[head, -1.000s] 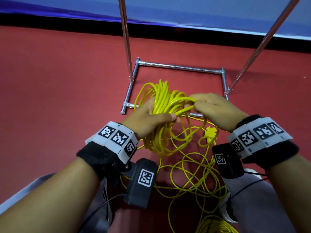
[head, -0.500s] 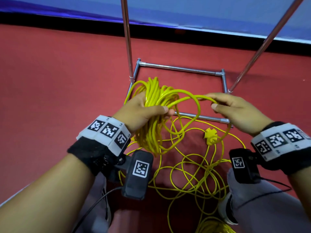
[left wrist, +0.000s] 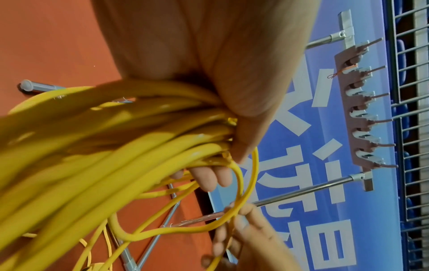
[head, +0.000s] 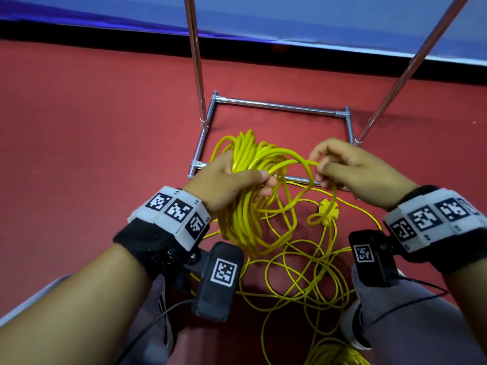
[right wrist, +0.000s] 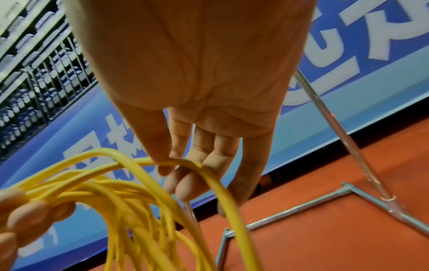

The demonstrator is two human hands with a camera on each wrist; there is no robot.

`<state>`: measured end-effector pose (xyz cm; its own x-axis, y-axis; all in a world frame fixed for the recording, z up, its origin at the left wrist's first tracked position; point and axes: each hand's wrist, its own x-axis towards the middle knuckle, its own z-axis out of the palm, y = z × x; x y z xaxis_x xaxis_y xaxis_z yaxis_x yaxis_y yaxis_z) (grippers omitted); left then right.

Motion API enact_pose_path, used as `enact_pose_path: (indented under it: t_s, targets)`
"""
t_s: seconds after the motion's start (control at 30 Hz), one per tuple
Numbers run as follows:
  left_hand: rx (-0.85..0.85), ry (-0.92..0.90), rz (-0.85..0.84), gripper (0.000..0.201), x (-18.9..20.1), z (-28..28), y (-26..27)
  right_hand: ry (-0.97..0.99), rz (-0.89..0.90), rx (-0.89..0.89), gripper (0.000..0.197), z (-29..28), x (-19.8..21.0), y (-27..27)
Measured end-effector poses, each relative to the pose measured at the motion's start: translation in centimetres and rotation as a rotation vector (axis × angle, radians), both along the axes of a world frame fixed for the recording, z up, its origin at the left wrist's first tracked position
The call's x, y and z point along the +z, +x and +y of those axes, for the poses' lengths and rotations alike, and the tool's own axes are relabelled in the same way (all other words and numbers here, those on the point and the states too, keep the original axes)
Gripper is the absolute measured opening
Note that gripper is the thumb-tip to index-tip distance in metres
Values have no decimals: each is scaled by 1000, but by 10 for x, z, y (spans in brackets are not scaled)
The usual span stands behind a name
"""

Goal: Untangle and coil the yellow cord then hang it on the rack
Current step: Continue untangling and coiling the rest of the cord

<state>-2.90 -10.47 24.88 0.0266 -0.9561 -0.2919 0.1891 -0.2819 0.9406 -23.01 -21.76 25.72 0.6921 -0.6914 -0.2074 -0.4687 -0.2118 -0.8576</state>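
My left hand grips a thick coil of the yellow cord, its fingers wrapped round the bundle. My right hand pinches a single loop of the same cord between thumb and fingers, just right of the coil. More cord lies in loose tangled loops on the red floor below, with a yellow tie-like knot among them. The metal rack stands right beyond my hands; its brown row of hooks shows in the left wrist view.
The rack's two slanted poles rise from a rectangular floor frame. A blue banner wall runs behind it. My grey-trousered legs and shoes sit at the bottom, beside another heap of yellow cord.
My right hand drew a loop away to the right, then came back toward the coil with it. My left hand kept its grip and lifted slightly.
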Motion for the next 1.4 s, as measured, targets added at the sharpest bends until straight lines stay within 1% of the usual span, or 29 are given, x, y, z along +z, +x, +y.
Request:
enact_pose_path:
  t_s: [0.03, 0.07, 0.13, 0.2, 0.23, 0.3, 0.33, 0.4, 0.43, 0.5, 0.53, 0.6, 0.63, 0.67, 0.73, 0.8, 0.87, 0.9, 0.97, 1.0, 1.03, 1.1, 1.23, 1.27, 1.3, 1.33, 1.4]
  targets:
    - [18, 0, 11, 14, 0, -1, 0, 23, 31, -9, 24, -2, -2, -2]
    - [32, 1, 23, 18, -1, -2, 0, -3, 64, -15, 24, -3, -4, -4]
    - [43, 0, 6, 20, 0, -1, 0, -167, 112, -55, 23, -5, -3, -3]
    - [33, -6, -66, 17, 0, 0, -1, -280, 85, -117, 21, -7, 4, -1]
    - [29, -9, -100, 22, 0, 0, 0, -310, 70, -136, 18, -8, 8, -1]
    - [26, -1, -137, 42, 1, 0, 2, -350, 70, -150, 16, -7, 15, -2]
    - [24, 2, -137, 50, 2, 1, 2, -359, 83, -152, 17, -6, 17, -2]
    - [6, 19, -135, 57, 1, 1, 2, -357, 102, -145, 19, -6, 18, -1]
    - [-11, 25, -128, 54, 0, 0, 2, -342, 105, -132, 20, -6, 18, 1]
    - [-20, 25, -82, 31, 0, 0, 1, -276, 62, -64, 15, 0, 19, 7]
    - [-18, 27, -52, 22, 1, 0, 0, -282, 48, -10, 11, 3, 20, 10]
    - [-8, 23, -28, 19, 4, 0, -2, -432, 64, 55, 25, 6, 16, 13]
    - [-10, 15, -28, 19, 3, 0, -2, -515, 68, 51, 27, 7, 14, 14]
    - [-18, 9, -26, 20, 3, 0, -2, -579, 55, 38, 23, 7, 13, 15]
    - [-23, 10, -38, 22, 3, 1, -2, -645, 48, 43, 11, 6, 13, 15]
    - [-9, 4, -65, 18, 1, 1, -2, -629, 80, 93, 10, 6, 18, 13]
    - [17, -6, -80, 13, -1, 0, -2, -567, 126, 144, 11, 6, 25, 10]
    - [31, -12, -101, 15, -2, 0, -2, -535, 148, 160, 11, 7, 29, 9]
    - [41, -19, -178, 42, -1, 0, -2, -471, 177, 181, 10, 8, 32, 8]
    - [39, -19, -200, 48, -1, 0, -1, -433, 179, 177, 8, 9, 32, 8]
    - [47, -17, -201, 45, -1, 0, -1, -403, 173, 168, 5, 9, 33, 8]
    - [71, -28, -207, 32, -5, -1, 2, -382, 159, 162, 5, 10, 34, 9]
    - [68, -46, -200, 14, -5, -1, 3, -322, 204, 161, 18, 9, 33, 12]
    - [66, -45, -190, 7, -4, -1, 3, -296, 211, 168, 21, 10, 30, 13]
    - [69, -41, -177, 4, -3, -1, 3, -271, 210, 175, 24, 11, 27, 16]
    - [63, -39, -161, 9, -3, 0, 2, -250, 197, 178, 27, 13, 24, 18]
    - [35, -35, -128, 8, -2, 0, 1, -227, 166, 188, 28, 14, 21, 21]
